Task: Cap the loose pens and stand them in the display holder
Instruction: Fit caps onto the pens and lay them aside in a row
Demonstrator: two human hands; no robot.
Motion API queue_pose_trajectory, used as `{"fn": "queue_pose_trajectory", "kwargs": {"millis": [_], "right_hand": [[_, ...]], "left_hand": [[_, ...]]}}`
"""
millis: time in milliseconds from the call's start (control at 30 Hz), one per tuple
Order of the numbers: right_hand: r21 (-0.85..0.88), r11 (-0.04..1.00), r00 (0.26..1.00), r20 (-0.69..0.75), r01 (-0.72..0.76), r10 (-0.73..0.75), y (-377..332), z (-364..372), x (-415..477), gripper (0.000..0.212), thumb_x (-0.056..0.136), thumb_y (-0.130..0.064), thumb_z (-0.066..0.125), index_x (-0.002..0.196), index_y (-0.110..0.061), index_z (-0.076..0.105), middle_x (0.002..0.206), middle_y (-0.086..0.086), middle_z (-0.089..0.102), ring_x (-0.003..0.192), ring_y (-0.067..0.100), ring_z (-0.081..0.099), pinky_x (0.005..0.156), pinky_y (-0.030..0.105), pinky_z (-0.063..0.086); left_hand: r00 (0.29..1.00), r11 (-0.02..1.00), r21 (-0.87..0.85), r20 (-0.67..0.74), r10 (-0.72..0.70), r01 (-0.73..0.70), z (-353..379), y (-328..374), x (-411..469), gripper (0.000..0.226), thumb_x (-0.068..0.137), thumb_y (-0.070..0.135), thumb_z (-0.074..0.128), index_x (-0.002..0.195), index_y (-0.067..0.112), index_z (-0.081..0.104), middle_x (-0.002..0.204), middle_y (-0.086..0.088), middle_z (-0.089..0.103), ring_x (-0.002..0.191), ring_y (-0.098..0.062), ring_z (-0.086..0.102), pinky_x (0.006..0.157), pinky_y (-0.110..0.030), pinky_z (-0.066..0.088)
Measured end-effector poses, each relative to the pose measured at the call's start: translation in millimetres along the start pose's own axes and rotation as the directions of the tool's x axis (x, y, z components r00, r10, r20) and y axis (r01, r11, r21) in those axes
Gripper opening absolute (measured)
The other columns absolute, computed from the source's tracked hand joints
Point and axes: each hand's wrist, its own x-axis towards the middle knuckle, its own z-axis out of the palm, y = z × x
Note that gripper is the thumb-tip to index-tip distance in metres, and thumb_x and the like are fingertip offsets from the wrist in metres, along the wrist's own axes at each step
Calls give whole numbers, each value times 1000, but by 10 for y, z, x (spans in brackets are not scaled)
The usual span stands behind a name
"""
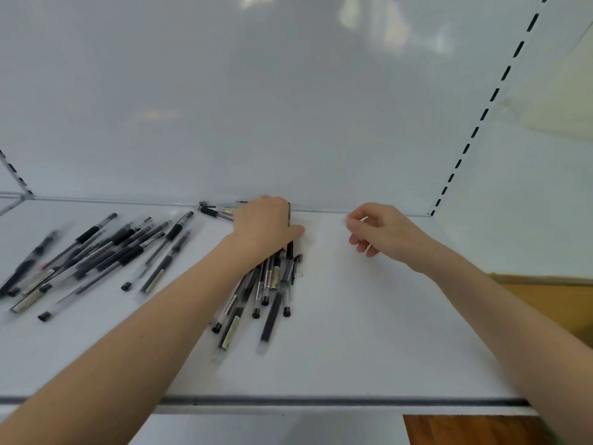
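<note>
We look down on a white shelf (pixel 369 332) with both our bare arms reaching over its front edge.

Our left hand (pixel 264 226) lies palm down on the far end of a bunch of pens (pixel 266 290). The thumb sticks out to the right and the fingers bend away out of sight near the back panel (pixel 288 107), so we cannot tell whether they grip the bunch or only press on it. The bunch fans out from under the wrist toward us in the middle of the shelf. Most of its pens have dark grips and clear barrels, and some show small black end plugs.

Our right hand (pixel 385 232) hangs just above the shelf, to the right of the left hand and apart from it. Its fingers are curled, with the tips of thumb and forefinger drawn together. A pale strip (pixel 364 218) shows inside the curl, and we cannot tell what it is.

A loose pile of pens (pixel 106 248) lies crisscrossed on the left part of the shelf, well apart from the bunch. A few more back pens (pixel 213 211) lie along the back edge, just left of our left hand. A slotted upright (pixel 500 85) rises at the back right corner. A wooden floor (pixel 465 428) shows below the shelf at the right.
</note>
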Motion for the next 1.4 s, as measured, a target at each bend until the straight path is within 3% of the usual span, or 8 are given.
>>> {"fn": "queue_pose_trajectory", "kwargs": {"millis": [167, 300, 433, 500, 567, 800, 1000, 1400], "right_hand": [[42, 997, 997, -46, 69, -67, 30, -74, -22, 10, 90, -15, 56, 98, -11, 59, 71, 0, 59, 58, 5, 57, 52, 13, 48], [117, 986, 991, -82, 117, -108, -54, -112, -10, 5, 87, -14, 60, 92, -14, 60, 72, 0, 59, 56, -1, 58, 54, 11, 49], [222, 948, 973, -81, 227, -214, -222, -175, -57, 12, 89, -9, 55, 91, -18, 64, 80, 1, 61, 66, 0, 62, 64, 14, 52], [276, 919, 959, -78, 282, -271, -350, -194, -101, 15, 90, -6, 53, 91, -17, 63, 84, 2, 63, 70, 1, 63, 66, 15, 53], [286, 898, 942, -73, 334, -327, -479, -203, -142, 17, 90, -4, 51, 92, -16, 63, 84, -1, 64, 71, 1, 64, 66, 14, 52], [175, 863, 875, 23, 473, -484, -808, -125, -189, 19, 88, -4, 53, 89, -20, 62, 84, 3, 65, 70, 1, 63, 64, 15, 50], [160, 857, 856, 98, 490, -508, -894, -4, -181, 22, 88, -2, 53, 89, -21, 62, 84, 4, 64, 70, 0, 63, 64, 15, 51], [160, 851, 833, 182, 500, -523, -965, 123, -236, 24, 87, 1, 54, 88, -21, 63, 78, 2, 64, 67, 0, 62, 65, 13, 50]], "left_hand": [[995, 994, -76, 75, -68, 74, 30, -16, 97, 35, 84, 30, 55, 58, 14, 38, 59, 2, 41, 70, -24, 48, 46, -23, 26], [995, 962, -255, 30, -95, 100, -69, -42, 66, 19, 84, 24, 54, 78, 6, 56, 71, -3, 54, 74, -24, 52, 50, -25, 33], [989, 778, -628, -106, -101, 12, -308, -119, -233, 13, 85, 20, 56, 77, 13, 49, 72, -2, 63, 61, -11, 62, 60, -29, 49], [984, 708, -705, -149, -96, -37, -404, -181, -421, 12, 85, 16, 58, 77, 19, 50, 69, 1, 62, 49, -3, 59, 53, -20, 49], [977, 711, -699, -195, -87, -76, -459, -249, -593, 15, 84, 15, 60, 78, 28, 53, 68, 5, 60, 50, -3, 53, 50, -9, 42], [967, 667, -737, -234, -101, -108, -604, -355, -925, 19, 80, 18, 63, 74, 35, 57, 70, 15, 59, 55, -4, 49, 52, -7, 39], [963, 683, -724, -240, -124, -93, -618, -446, -988, 7, 79, 29, 64, 77, 33, 60, 75, 13, 60, 53, -5, 47, 52, -7, 37], [964, 690, -710, -257, -70, -139, -620, -486, -1048, 17, 79, 19, 65, 76, 35, 61, 77, 11, 63, 59, -16, 52, 53, -13, 39]]}}
